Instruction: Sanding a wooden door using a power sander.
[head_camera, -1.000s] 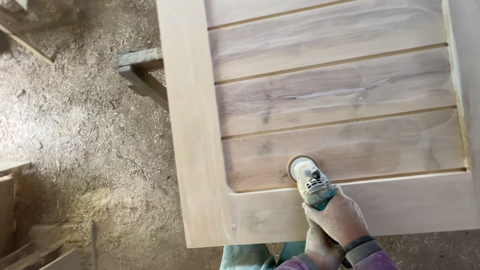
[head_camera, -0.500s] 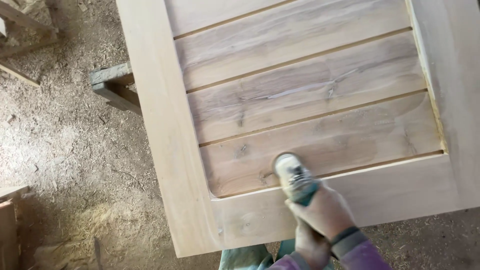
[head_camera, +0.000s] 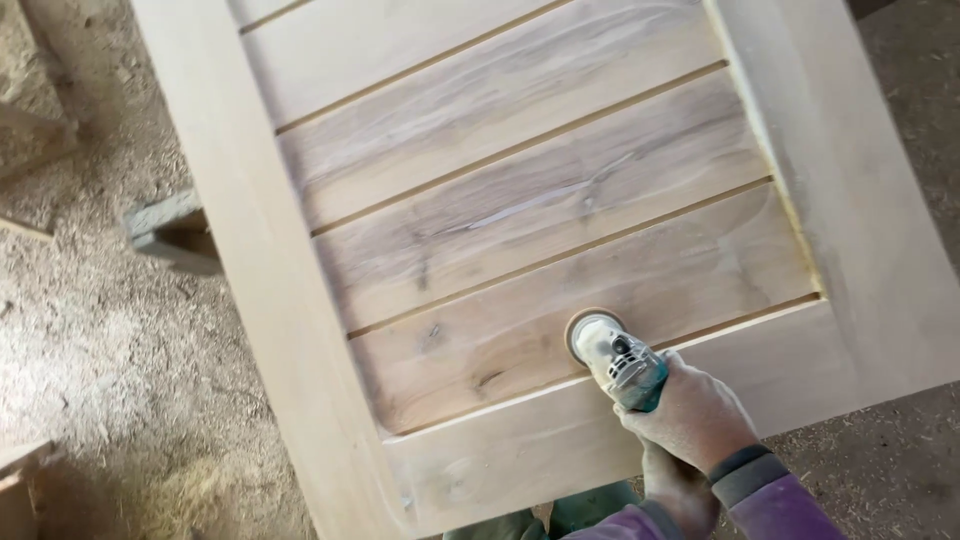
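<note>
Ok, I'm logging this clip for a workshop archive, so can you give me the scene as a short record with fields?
Setting: workshop, sawdust-covered floor
Workpiece: large wooden door panel with a pale frame and grooved horizontal boards, lying flat
Tool: handheld sander, its round disc on the lowest board by the bottom rail
Right hand: grips the sander body, dusty
Left hand: below and behind the right, partly hidden
Clothing: purple sleeve with a grey cuff
Support: dark timber piece showing under the panel's left edge
</note>
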